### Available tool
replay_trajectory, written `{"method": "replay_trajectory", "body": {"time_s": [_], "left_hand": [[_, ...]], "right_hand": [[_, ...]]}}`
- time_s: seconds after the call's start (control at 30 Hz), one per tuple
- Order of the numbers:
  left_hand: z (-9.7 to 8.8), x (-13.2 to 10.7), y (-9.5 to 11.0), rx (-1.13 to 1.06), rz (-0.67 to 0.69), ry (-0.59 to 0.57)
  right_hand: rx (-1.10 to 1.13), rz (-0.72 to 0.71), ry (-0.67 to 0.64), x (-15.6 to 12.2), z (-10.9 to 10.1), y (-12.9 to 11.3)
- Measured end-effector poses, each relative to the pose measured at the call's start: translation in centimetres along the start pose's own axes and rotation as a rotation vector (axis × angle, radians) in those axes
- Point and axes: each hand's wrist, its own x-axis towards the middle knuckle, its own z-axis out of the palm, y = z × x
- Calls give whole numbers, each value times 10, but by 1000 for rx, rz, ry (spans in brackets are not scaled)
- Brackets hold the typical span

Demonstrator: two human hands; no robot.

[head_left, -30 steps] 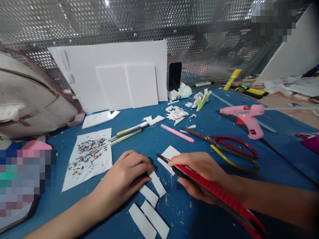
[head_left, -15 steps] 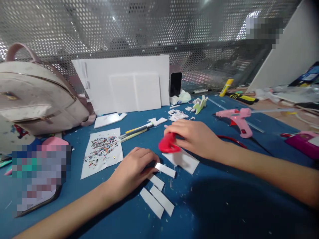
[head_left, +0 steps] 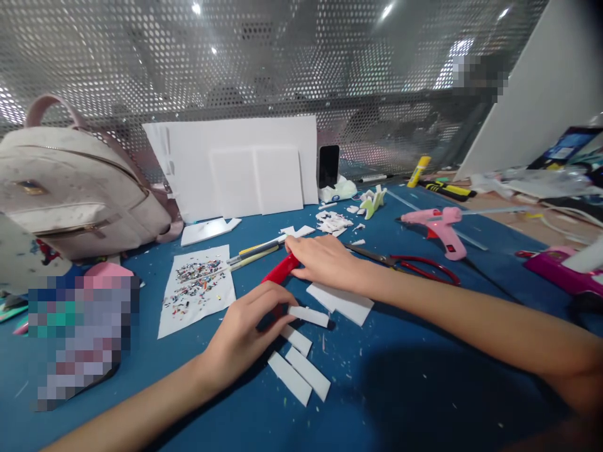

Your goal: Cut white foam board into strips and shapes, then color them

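My left hand (head_left: 252, 323) is closed, thumb and fingertips pinching the end of a small white foam-board strip (head_left: 308, 316) just above the table. Directly behind it, my right hand (head_left: 323, 260) has its fingers closed on a long red object (head_left: 281, 270); its kind cannot be made out, and its near end is hidden by my left hand. Several more white strips (head_left: 296, 342) lie below and right of my left hand. Under my right wrist sit flat white foam-board pieces (head_left: 346, 301).
Red-handled scissors (head_left: 426, 267) and a pink glue gun (head_left: 438, 227) lie to the right. At left are a paper (head_left: 198, 314) with colourful bits, pens (head_left: 254, 254) and a backpack (head_left: 80, 182). White boards (head_left: 235, 166) and a phone (head_left: 328, 164) stand at the back.
My right hand has moved left with the red object, bringing it behind my left hand. The scissors are now more exposed. My left hand still pinches the strip.
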Motion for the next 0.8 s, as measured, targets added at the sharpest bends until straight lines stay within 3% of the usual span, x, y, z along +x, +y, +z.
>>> {"method": "replay_trajectory", "body": {"time_s": [0.13,0.33,0.4,0.53,0.8], "left_hand": [[-1,3,1,-29,-42,39],[-1,5,-1,-77,-154,146],[-1,5,-3,-104,-195,176],[1,5,-7,-167,-258,219],[3,5,-12,-258,-340,232]], "right_hand": [[174,-74,-55,-8,-19,6],[541,-314,-257,-22,-49,7],[598,-310,-216,-26,-51,1],[510,-263,-110,-30,-49,-9],[500,-243,-48,-28,-43,-11]]}}
